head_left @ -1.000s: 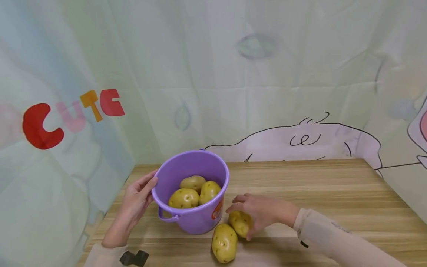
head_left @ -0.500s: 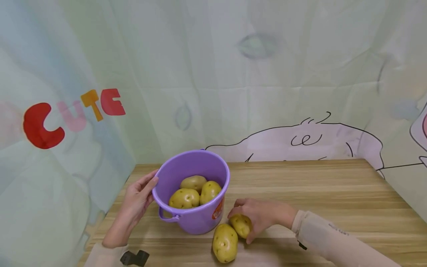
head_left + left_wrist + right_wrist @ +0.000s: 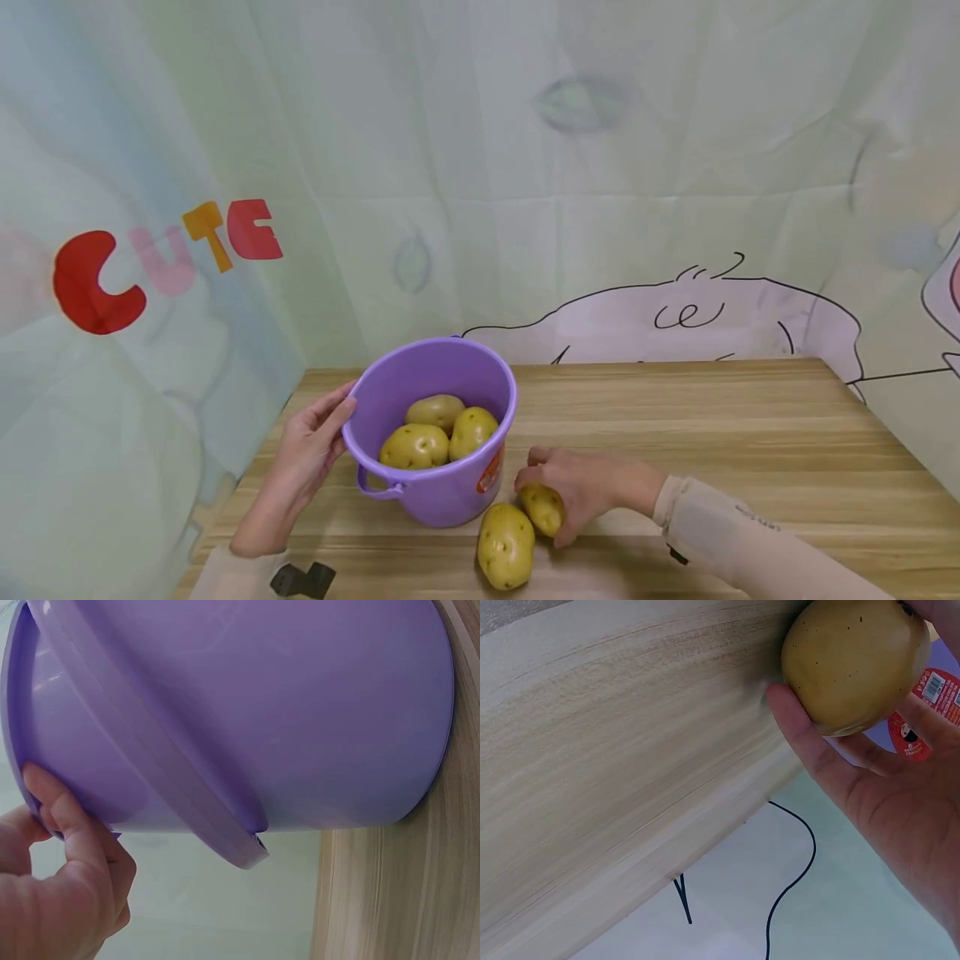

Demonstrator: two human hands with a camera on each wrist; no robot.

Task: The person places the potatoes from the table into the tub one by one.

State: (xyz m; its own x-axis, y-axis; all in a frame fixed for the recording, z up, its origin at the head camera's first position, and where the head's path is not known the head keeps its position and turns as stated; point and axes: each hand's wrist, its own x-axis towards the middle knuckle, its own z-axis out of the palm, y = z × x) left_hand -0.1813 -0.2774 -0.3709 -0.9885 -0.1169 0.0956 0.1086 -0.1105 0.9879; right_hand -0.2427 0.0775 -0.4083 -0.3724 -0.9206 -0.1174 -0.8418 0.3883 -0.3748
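Observation:
A purple bucket [image 3: 450, 492] stands on the table with several potatoes [image 3: 415, 447] visible inside. My left hand [image 3: 303, 450] pinches its rim on the left side; in the left wrist view the thumb and fingers [image 3: 56, 795] lie on either side of the rim. Right of the bucket, my right hand [image 3: 588, 487] grips a yellow potato [image 3: 543, 507] from above, as the right wrist view also shows, fingers curled round the potato [image 3: 855, 664]. Another potato [image 3: 506, 547] lies on the table just in front, close to the gripped one.
The wooden table [image 3: 712, 433] reaches back to a printed curtain [image 3: 525, 208]. The bucket's handle [image 3: 150, 750] hangs down along its side. A red label [image 3: 911, 735] is on the bucket's wall facing the right hand.
My right hand's fingers have come down and closed round the potato, which has turned slightly. The left hand and the bucket stay in place.

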